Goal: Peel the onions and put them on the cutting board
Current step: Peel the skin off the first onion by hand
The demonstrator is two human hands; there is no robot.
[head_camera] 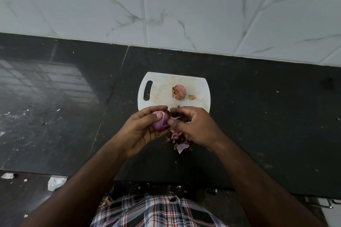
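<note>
Onion (160, 121), half stripped, sits cupped in my left hand (142, 131) just before the cutting board (160, 86), steadied for peeling. My right hand (191, 125) pinches loose skin; peelings (180, 141) collect below, off the board.

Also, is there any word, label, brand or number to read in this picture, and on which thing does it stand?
None: no readable text shows.
The cutting board, both onions, the wall tiles and the checked shirt bear no writing.
</note>
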